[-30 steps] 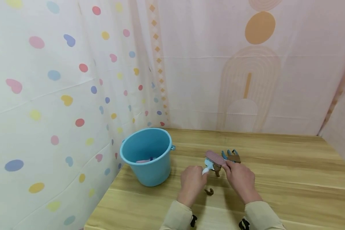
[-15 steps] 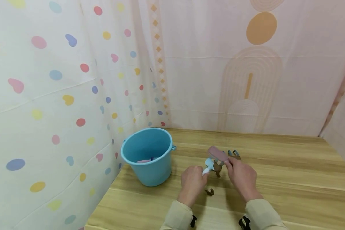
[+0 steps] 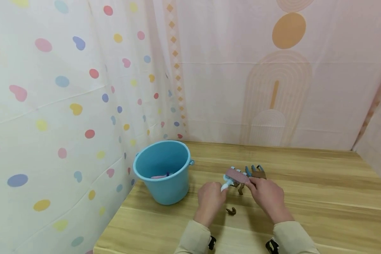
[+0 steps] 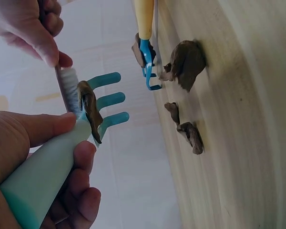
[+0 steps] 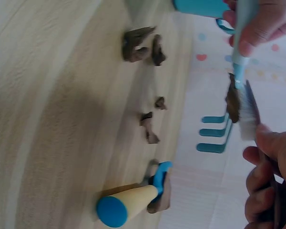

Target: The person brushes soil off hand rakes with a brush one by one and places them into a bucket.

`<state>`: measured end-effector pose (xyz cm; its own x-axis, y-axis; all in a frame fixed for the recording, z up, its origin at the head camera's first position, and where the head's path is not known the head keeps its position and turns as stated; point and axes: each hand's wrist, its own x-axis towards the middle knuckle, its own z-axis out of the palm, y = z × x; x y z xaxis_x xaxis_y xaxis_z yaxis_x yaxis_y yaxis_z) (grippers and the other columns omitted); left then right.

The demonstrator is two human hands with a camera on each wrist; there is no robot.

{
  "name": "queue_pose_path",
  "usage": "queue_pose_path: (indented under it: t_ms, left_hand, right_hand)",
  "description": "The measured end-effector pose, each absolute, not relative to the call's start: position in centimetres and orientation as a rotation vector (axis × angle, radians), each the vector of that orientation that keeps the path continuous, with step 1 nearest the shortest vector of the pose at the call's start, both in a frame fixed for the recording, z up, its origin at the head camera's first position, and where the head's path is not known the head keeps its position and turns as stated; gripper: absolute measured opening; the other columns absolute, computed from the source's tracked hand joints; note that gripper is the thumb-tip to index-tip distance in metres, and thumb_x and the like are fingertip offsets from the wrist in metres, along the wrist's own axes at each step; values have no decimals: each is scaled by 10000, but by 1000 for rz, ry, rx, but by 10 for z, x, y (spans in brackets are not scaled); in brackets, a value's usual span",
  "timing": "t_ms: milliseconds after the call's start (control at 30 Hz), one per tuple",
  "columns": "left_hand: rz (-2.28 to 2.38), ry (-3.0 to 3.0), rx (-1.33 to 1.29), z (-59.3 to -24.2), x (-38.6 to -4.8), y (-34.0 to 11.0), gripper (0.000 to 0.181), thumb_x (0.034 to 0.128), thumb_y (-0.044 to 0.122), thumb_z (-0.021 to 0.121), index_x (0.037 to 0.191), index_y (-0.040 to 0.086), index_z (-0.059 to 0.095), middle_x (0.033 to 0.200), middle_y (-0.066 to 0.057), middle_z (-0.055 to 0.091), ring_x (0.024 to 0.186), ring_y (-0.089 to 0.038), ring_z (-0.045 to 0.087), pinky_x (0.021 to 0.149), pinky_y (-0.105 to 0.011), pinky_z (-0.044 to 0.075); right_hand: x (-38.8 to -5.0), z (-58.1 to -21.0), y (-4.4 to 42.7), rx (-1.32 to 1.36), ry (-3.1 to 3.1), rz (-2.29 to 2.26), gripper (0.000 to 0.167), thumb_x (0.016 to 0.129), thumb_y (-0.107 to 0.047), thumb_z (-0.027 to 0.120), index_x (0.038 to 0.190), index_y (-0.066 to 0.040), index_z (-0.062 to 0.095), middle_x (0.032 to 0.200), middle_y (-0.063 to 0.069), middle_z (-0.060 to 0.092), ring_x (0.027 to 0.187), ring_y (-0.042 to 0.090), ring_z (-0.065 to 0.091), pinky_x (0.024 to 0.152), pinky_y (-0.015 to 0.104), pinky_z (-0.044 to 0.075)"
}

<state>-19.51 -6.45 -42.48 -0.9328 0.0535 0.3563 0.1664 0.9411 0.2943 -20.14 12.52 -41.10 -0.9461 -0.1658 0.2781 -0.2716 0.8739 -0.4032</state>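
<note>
My left hand (image 3: 210,200) grips the pale handle (image 4: 46,174) of a small rake with blue-green tines (image 4: 110,99). My right hand (image 3: 268,197) holds a pink-backed brush (image 3: 237,175), its white bristles (image 5: 248,114) against the rake head. A brown, clay-like piece (image 4: 89,107) clings to the rake beside the bristles. Both tools are held above the table. Beyond them lies a second rake with a cream handle (image 5: 136,201) and blue head, with a brown piece at its tines.
A blue bucket (image 3: 169,190) stands at the left with a pinkish item inside. Several brown pieces lie on the wooden table (image 3: 324,197), one (image 3: 231,211) between my forearms. Patterned curtains (image 3: 216,88) hang behind and to the left.
The brush rose off the rake head half a second ago and is now down over it again. The small rake has tilted slightly, its tines now showing above the brush.
</note>
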Motion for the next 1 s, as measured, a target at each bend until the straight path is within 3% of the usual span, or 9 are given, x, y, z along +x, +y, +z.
queue_pose_path:
  t_ms: [267, 733, 1000]
  left_hand:
    - [-425, -2729, -185, -425, -194, -63, 371, 894, 298, 740, 613, 131, 563, 532, 40, 444, 477, -115, 414, 435, -287, 336]
    - [-406, -2732, -184, -423, -192, -61, 377, 890, 288, 745, 611, 115, 560, 534, 21, 455, 476, -126, 433, 430, -296, 347]
    - [-412, -2710, -192, -423, -192, -62, 368, 889, 300, 746, 619, 123, 570, 534, 29, 453, 482, -124, 431, 434, -295, 343]
  right_hand:
    - [-206, -423, 122, 278, -2718, 684, 318, 973, -303, 645, 1184, -79, 723, 1019, 165, 726, 730, 351, 678, 460, 395, 439]
    - [-210, -428, 117, 216, -2724, 708, 335, 983, -302, 631, 1217, -74, 706, 1022, 185, 719, 698, 334, 662, 441, 377, 414]
    - [-212, -428, 114, 220, -2691, 682, 320, 993, -306, 614, 1197, -78, 711, 910, 167, 713, 629, 282, 622, 440, 375, 407]
